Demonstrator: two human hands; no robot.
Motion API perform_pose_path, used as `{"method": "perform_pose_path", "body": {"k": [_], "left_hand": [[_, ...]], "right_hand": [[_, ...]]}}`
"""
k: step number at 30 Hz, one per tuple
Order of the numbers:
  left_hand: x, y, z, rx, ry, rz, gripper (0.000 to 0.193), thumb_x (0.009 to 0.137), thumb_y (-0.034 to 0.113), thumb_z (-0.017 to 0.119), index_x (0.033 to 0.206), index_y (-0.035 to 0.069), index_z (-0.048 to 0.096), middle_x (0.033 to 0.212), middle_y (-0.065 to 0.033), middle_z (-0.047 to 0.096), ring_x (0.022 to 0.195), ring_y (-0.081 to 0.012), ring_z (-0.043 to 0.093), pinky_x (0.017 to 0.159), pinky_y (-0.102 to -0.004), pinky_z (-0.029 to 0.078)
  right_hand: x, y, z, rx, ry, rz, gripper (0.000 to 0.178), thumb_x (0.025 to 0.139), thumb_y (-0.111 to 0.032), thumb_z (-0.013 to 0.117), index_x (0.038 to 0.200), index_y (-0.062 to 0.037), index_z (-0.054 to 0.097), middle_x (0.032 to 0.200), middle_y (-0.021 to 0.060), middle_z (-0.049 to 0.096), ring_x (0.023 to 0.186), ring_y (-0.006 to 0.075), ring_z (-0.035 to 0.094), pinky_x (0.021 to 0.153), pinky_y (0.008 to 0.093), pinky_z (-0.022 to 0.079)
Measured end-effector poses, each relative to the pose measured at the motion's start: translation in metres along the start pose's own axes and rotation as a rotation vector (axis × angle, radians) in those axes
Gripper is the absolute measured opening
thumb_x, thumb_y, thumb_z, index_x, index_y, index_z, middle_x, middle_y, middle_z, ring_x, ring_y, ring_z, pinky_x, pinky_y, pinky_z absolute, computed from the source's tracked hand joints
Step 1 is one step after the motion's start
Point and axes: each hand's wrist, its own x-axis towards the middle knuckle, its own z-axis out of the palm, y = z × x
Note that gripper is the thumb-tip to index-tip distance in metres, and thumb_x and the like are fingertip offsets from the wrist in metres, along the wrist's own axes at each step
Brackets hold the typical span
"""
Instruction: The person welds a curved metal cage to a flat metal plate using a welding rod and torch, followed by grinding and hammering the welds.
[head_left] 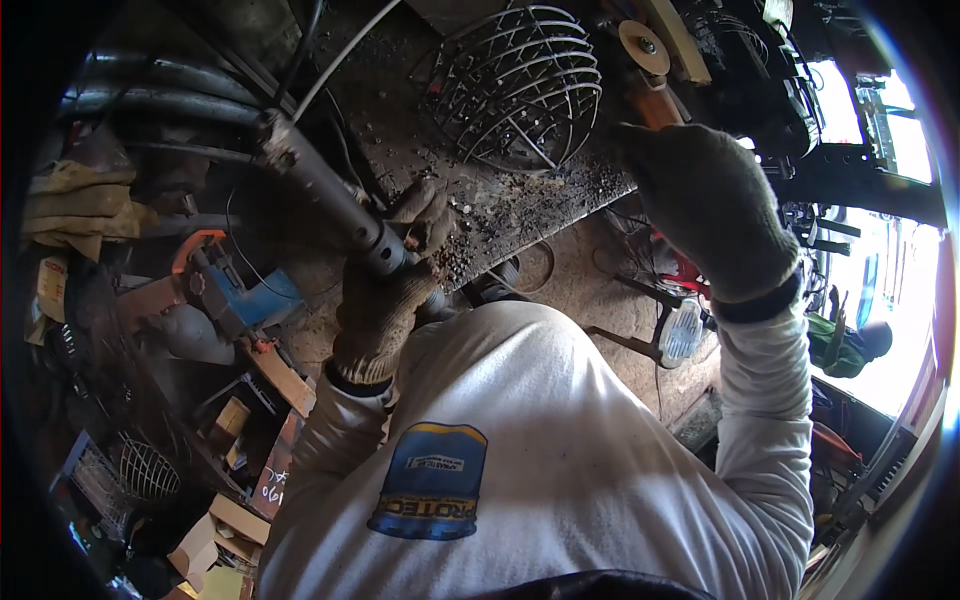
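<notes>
My left hand (378, 325), in a worn work glove, is closed around the lower end of a dark steel pipe (325, 195) with round holes in it. The pipe slants up and left beside the workbench's near edge. At the upper right, my gloved right hand (715, 205) is wrapped around an angle grinder (657, 106) with an orange body. Its tan disc (643, 48) faces up, over the far right of the bench; whether it spins cannot be told. Most of the grinder's body is hidden by the glove.
A domed wire cage (520, 90) rests on the workbench (545, 205) among dark metal scraps. A blue and orange machine (250, 295) stands at left, near a cardboard box (238, 520) and another wire cage (150, 468). A person in green (835, 345) is by the bright opening at right.
</notes>
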Motion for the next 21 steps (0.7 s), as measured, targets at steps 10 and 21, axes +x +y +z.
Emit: {"method": "perform_pose_path", "body": {"k": [10, 21], "left_hand": [[0.05, 0.016, 0.012, 0.605, -0.266, 0.247, 0.06, 0.074, 0.011, 0.079, 0.13, 0.002, 0.06, 0.107, -0.0088, 0.066, 0.097, -0.022, 0.063, 0.088, -0.0367, 0.053], [0.071, 0.026, 0.016, 0.687, -0.247, 0.162, 0.057, 0.076, 0.027, 0.081, 0.126, 0.006, 0.062, 0.114, -0.0095, 0.066, 0.099, -0.0245, 0.064, 0.086, -0.0394, 0.053]], "right_hand": [[-0.012, -0.008, 0.03, 0.281, 0.009, 0.174, 0.028, 0.097, -0.015, 0.057, 0.121, -0.0159, 0.071, 0.096, 0.0134, 0.074, 0.076, 0.0315, 0.072, 0.065, 0.0413, 0.058], [-0.012, -0.004, 0.025, 0.307, -0.035, 0.215, 0.029, 0.097, -0.017, 0.058, 0.124, -0.017, 0.069, 0.092, 0.014, 0.074, 0.076, 0.0325, 0.072, 0.066, 0.0425, 0.058]]}}
